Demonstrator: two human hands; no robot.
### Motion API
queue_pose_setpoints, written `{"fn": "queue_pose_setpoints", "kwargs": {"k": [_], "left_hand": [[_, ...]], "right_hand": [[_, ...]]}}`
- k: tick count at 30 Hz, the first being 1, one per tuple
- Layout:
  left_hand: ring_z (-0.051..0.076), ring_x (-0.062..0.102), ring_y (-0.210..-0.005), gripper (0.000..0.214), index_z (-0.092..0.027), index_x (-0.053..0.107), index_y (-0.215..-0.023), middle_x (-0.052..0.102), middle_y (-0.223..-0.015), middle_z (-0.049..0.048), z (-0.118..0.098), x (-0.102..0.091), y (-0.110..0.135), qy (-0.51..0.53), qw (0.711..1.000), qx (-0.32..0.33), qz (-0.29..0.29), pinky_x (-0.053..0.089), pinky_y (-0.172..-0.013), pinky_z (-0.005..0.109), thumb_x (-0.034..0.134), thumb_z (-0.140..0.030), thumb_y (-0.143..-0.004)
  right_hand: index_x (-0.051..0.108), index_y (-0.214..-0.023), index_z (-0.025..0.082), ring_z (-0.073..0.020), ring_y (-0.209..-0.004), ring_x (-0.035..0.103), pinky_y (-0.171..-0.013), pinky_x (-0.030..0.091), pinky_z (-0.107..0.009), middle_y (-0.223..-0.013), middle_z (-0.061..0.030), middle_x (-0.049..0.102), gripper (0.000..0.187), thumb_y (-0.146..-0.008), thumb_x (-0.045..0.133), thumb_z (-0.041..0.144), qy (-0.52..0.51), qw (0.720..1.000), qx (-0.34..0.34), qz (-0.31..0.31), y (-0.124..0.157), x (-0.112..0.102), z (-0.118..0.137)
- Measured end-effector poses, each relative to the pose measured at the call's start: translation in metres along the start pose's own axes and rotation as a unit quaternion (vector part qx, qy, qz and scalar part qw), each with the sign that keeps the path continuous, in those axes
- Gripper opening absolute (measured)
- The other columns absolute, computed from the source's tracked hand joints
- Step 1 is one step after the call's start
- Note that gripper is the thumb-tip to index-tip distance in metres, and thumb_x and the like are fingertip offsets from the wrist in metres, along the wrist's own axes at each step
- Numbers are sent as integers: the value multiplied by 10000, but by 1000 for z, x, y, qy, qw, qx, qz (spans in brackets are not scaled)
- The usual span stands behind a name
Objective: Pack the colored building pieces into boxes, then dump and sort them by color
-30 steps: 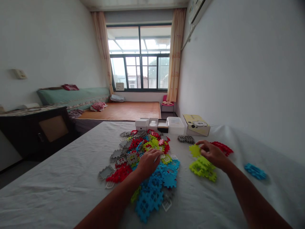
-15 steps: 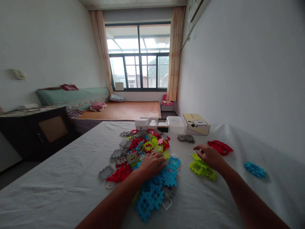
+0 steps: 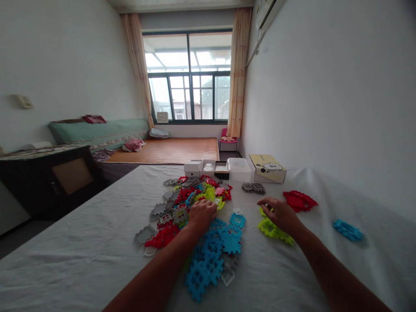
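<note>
At lower centre, the left hand is over a pile of toothed pieces; at lower right, the right hand is over yellow-green pieces.

Home bedroom, mat-covered bed, curtained window, dark wooden cabinet, small pink chair

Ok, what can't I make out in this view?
In the head view:
- Left hand: its own back hides what, if anything, it grips.
- Green pile: partly covered by the right hand.
- Clock: too small to read the time.
- Wall unit: cut off by the top edge.
</note>
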State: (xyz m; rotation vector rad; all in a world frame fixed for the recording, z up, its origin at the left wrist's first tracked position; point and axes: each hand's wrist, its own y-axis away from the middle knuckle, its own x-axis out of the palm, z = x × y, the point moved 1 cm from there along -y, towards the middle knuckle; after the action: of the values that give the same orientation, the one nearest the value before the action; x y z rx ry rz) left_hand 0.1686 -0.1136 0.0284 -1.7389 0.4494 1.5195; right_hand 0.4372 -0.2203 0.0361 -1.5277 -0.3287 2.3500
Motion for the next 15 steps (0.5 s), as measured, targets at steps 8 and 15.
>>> {"fn": "queue_pose_setpoints", "kwargs": {"k": [8,15], "left_hand": [[204,583,-929,168,-231,607,-989,658,-924,52,5,1,-3,6,998,-55,-29,430,-793,296,493,-188,-874],[208,499,-1099,262,-320,609,-1124,565,-1214,8,-7,4,1,63,987,145,38,420,-919,324,467,-283,-907]], "right_hand": [[678,-927,264,-156,-705,666,-673,477,-256,-901,-7,721,258,-828,449,328,5,1000,-13,11,2,8,9],[674,-941,253,-155,-743,656,-696,476,-254,-922,-16,716,268,-838,436,317,-6,999,-38,21,3,11,17]]}}
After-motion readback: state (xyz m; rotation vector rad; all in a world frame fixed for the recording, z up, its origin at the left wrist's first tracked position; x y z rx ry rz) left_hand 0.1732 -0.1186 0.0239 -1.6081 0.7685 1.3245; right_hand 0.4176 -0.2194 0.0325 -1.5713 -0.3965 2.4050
